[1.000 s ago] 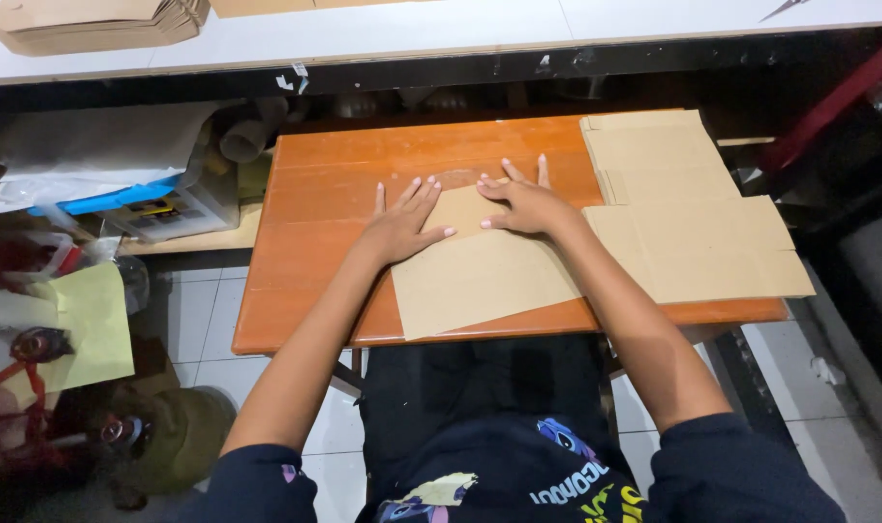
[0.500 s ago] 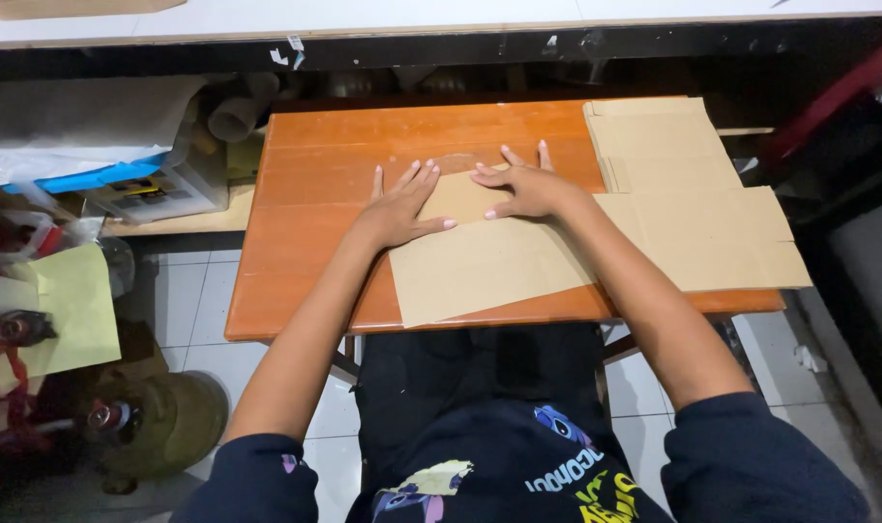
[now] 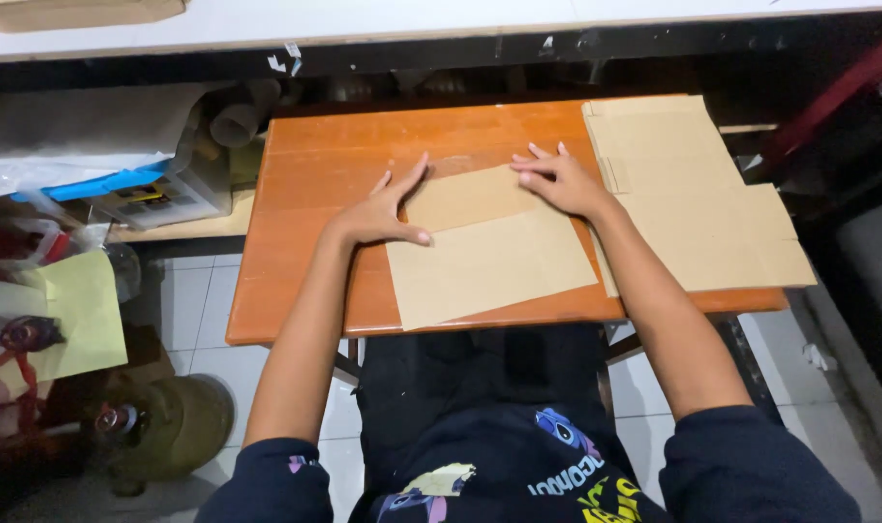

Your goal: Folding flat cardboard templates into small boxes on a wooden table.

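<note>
Since a moment ago my left hand [image 3: 383,213] has slid to the folded brown paper sheet's [image 3: 489,257] left edge, right hand [image 3: 562,184] flat on its upper fold, both released, pressing, sheet mid-worktop [image 3: 315,184], flat cardboard stack [image 3: 693,194] just right.

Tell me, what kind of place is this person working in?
Probably a small workshop for making paper bags or envelopes. Both hands, left hand and right hand, press a folded brown paper sheet on a small wooden table, a stack of brown paper sheets lies beside it, and paper rolls sit nearby.
</note>
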